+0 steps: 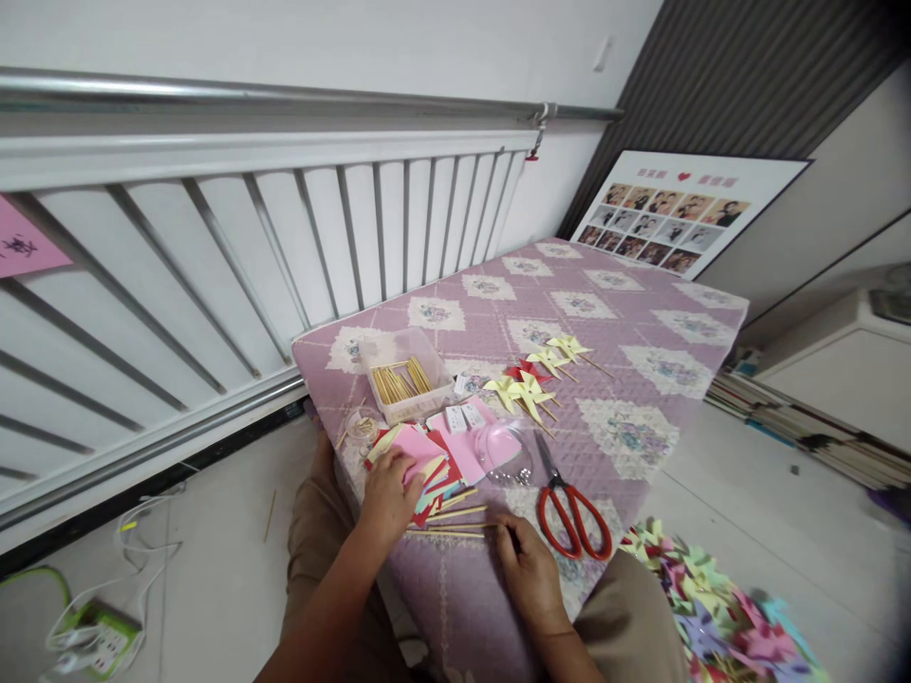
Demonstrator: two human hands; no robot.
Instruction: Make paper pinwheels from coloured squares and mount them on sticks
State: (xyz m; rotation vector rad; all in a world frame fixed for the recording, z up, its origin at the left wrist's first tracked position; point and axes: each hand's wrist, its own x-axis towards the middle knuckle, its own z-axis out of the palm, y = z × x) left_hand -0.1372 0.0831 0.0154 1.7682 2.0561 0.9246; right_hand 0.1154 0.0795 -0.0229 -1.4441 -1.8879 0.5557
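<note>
My left hand (388, 493) rests flat on a stack of coloured paper squares (427, 460), pink on top, near the front left of a table covered with a purple quilted cloth (641, 327). My right hand (528, 564) pinches the end of thin wooden sticks (455, 524) lying on the cloth in front of me. Red-handled scissors (573, 517) lie just right of my right hand. Yellow and red paper pinwheels (537, 375) on sticks lie mid-table.
A clear plastic box of wooden sticks (402, 379) stands behind the paper. A clear round lid (504, 453) lies beside the scissors. Several finished pinwheels (718, 607) are piled on the floor at right. White railing (285, 256) runs along the left; a power strip (103, 640) lies on the floor.
</note>
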